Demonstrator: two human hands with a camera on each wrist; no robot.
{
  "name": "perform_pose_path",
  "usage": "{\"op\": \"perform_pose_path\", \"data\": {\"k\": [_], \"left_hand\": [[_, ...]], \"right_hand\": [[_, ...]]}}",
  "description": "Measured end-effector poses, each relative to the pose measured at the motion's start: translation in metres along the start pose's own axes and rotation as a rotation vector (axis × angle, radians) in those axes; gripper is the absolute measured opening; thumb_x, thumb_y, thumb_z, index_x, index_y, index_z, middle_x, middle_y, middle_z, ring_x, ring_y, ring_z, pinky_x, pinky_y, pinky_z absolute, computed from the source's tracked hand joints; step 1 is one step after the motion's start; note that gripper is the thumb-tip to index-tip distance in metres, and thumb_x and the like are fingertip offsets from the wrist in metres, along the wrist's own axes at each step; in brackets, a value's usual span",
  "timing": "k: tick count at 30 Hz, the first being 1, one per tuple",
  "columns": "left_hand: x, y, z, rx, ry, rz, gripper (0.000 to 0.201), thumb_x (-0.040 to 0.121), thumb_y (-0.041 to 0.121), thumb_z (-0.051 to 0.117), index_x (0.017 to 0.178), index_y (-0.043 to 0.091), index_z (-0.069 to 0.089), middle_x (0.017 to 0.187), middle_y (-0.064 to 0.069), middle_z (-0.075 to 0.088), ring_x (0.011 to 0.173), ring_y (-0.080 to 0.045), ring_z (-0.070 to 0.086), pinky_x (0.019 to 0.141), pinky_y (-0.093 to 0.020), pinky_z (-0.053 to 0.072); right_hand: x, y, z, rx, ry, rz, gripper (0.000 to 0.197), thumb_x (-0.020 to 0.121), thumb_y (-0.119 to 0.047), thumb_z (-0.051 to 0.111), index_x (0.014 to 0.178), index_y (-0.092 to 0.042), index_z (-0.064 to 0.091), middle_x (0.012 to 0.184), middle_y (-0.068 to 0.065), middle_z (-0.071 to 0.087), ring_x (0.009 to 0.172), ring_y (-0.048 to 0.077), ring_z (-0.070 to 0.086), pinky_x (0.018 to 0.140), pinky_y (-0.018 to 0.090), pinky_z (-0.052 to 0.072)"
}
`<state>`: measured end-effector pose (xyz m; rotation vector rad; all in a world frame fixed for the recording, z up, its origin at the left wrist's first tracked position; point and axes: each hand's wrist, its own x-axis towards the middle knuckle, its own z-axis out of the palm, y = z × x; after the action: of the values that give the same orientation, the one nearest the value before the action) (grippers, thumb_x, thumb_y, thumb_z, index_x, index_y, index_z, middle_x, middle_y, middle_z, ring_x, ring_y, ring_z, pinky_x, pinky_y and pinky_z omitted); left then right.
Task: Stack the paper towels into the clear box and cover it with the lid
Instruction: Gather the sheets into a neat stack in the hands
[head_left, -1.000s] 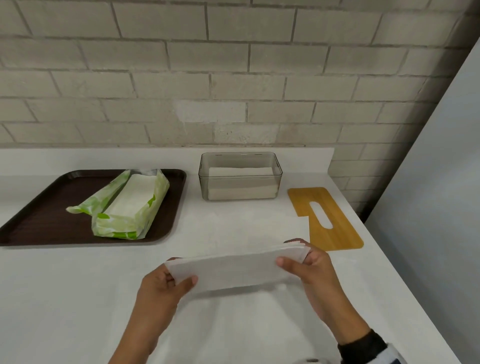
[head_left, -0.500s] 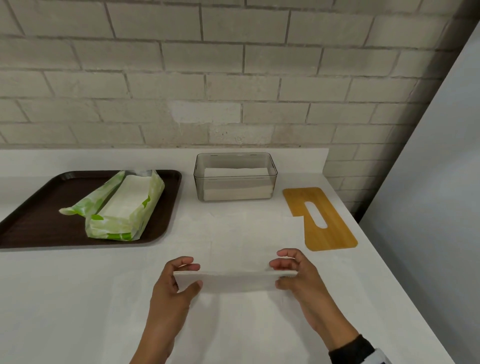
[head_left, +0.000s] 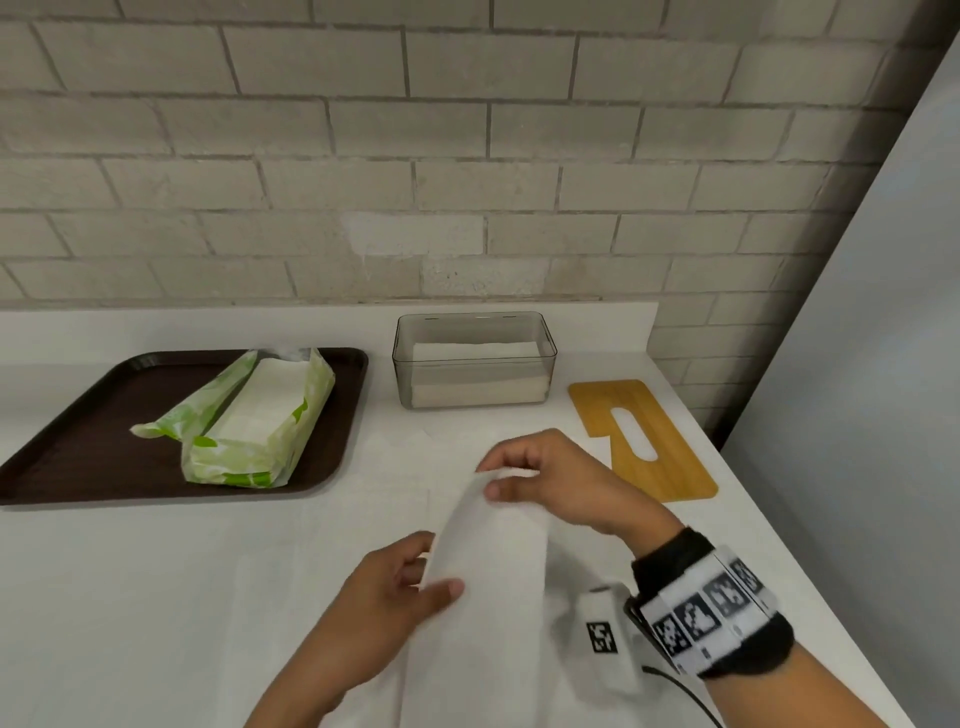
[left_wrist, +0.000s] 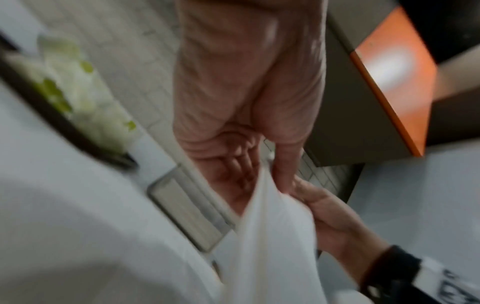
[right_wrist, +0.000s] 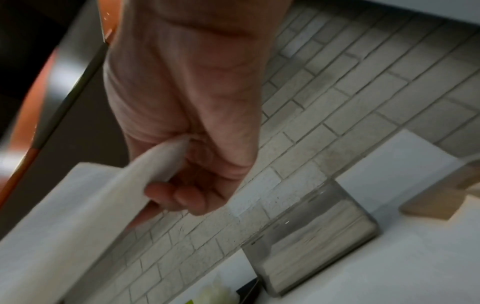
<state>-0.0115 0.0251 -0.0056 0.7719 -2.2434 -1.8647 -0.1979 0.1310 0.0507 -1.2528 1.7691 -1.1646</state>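
At the far left I see a dark brown tray (head_left: 78, 441) on the white counter (head_left: 130, 597), and on it lies a green-and-white wrapper (head_left: 280, 431), torn open along its top, with a block of white paper towels (head_left: 265, 400) showing inside. Toward the middle, near me, my left hand (head_left: 384, 618) pinches the near end of a folded stack of towels (head_left: 493, 551), thumb on top and fingers curled underneath. The stack is plain white, soft and slightly bowed, and it runs from near-left to far-right above the counter. The left wrist view is blurred, but it shows the white sheet edge caught between thumb and fingers. Behind the stack, by the brick wall (head_left: 467, 156), stands the clear box (head_left: 474, 332), open-topped, smoky and see-through, with a layer of white towels (head_left: 478, 374) already lying flat inside, filling it part way. My right hand (head_left: 566, 488) grips the far end of the held stack, fingers curled over its upper edge and thumb pressed on its face; the right wrist view shows that end rounded inside the fist. On that wrist sits a black band with square printed markers (head_left: 711, 613). Farthest right, the wooden lid (head_left: 670, 467) with a long slot lies flat on the counter, just beside the box and apart from it.
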Motion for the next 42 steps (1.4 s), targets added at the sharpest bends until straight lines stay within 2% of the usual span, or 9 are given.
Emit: {"op": "perform_pose_path", "data": {"k": [4, 8, 13, 17, 24, 30, 34, 39, 42], "left_hand": [[0.004, -0.004, 0.009, -0.207, 0.252, -0.008, 0.011, 0.086, 0.014, 0.066, 0.096, 0.015, 0.071, 0.089, -0.001, 0.076, 0.086, -0.023, 0.072, 0.075, -0.036, 0.056], [-0.004, -0.015, -0.008, -0.369, 0.388, -0.052, 0.014, 0.087, 0.012, 0.063, 0.099, 0.011, 0.07, 0.09, -0.008, 0.076, 0.086, -0.028, 0.071, 0.079, -0.042, 0.055], [-0.013, -0.019, -0.024, -0.447, 0.405, -0.08, 0.018, 0.088, 0.016, 0.061, 0.104, 0.01, 0.069, 0.092, -0.013, 0.075, 0.086, -0.034, 0.07, 0.081, -0.046, 0.054], [-0.016, -0.018, -0.023, -0.48, 0.38, -0.069, 0.019, 0.089, 0.015, 0.059, 0.103, 0.008, 0.069, 0.093, -0.015, 0.074, 0.087, -0.035, 0.07, 0.081, -0.046, 0.053], [-0.018, -0.021, -0.025, -0.503, 0.365, -0.067, 0.019, 0.09, 0.016, 0.058, 0.104, 0.007, 0.069, 0.093, -0.016, 0.074, 0.087, -0.037, 0.07, 0.082, -0.046, 0.053], [-0.019, -0.019, -0.027, -0.528, 0.362, -0.059, 0.021, 0.09, 0.014, 0.058, 0.105, 0.004, 0.069, 0.094, -0.018, 0.073, 0.09, -0.038, 0.069, 0.086, -0.049, 0.052], [-0.019, -0.014, -0.029, -0.594, 0.344, -0.078, 0.023, 0.092, 0.018, 0.055, 0.104, 0.003, 0.068, 0.094, -0.021, 0.073, 0.088, -0.039, 0.069, 0.084, -0.049, 0.052], [-0.01, -0.004, -0.03, -0.664, 0.343, -0.061, 0.029, 0.095, 0.023, 0.051, 0.109, 0.003, 0.065, 0.097, -0.019, 0.073, 0.09, -0.037, 0.069, 0.081, -0.045, 0.053], [-0.004, 0.004, -0.024, -0.71, 0.323, -0.054, 0.029, 0.097, 0.025, 0.048, 0.11, 0.005, 0.065, 0.099, -0.016, 0.073, 0.087, -0.031, 0.071, 0.079, -0.043, 0.052]], "right_hand": [[0.024, 0.011, -0.011, 0.266, 0.212, 0.041, 0.014, 0.089, -0.008, 0.06, 0.1, -0.014, 0.065, 0.087, 0.0, 0.069, 0.074, 0.006, 0.061, 0.065, 0.016, 0.048], [0.04, 0.074, -0.03, 0.234, 0.653, 0.389, 0.014, 0.091, 0.001, 0.049, 0.093, -0.008, 0.058, 0.1, 0.017, 0.062, 0.067, 0.02, 0.058, 0.067, 0.027, 0.051], [0.056, 0.111, -0.026, -0.394, 0.46, 0.665, 0.026, 0.093, -0.022, 0.051, 0.073, -0.007, 0.046, 0.086, 0.01, 0.053, 0.082, 0.024, 0.055, 0.074, 0.031, 0.048], [0.072, 0.109, -0.014, -0.707, 0.355, 0.794, 0.065, 0.088, -0.042, 0.058, 0.133, 0.0, 0.037, 0.135, 0.013, 0.042, 0.124, 0.029, 0.044, 0.102, 0.036, 0.038], [0.082, 0.105, -0.014, -0.666, 0.424, 0.912, 0.078, 0.085, -0.045, 0.062, 0.14, -0.002, 0.026, 0.141, 0.011, 0.033, 0.132, 0.029, 0.033, 0.105, 0.04, 0.035], [0.086, 0.107, -0.014, -0.378, 0.516, 0.84, 0.064, 0.086, -0.021, 0.066, 0.134, 0.004, 0.032, 0.136, 0.017, 0.045, 0.123, 0.029, 0.049, 0.097, 0.035, 0.044], [0.075, 0.074, -0.017, -0.077, 0.645, 0.499, 0.041, 0.091, -0.013, 0.058, 0.128, 0.0, 0.048, 0.13, 0.014, 0.054, 0.117, 0.03, 0.052, 0.098, 0.036, 0.044], [0.02, -0.005, -0.007, 0.502, 0.555, 0.005, 0.02, 0.094, -0.014, 0.054, 0.111, -0.011, 0.062, 0.11, 0.005, 0.07, 0.102, 0.021, 0.066, 0.09, 0.037, 0.052], [-0.001, -0.019, 0.026, 0.484, 0.513, -0.05, 0.022, 0.095, -0.028, 0.05, 0.102, -0.013, 0.066, 0.099, 0.006, 0.073, 0.091, 0.019, 0.069, 0.081, 0.032, 0.055]]}}
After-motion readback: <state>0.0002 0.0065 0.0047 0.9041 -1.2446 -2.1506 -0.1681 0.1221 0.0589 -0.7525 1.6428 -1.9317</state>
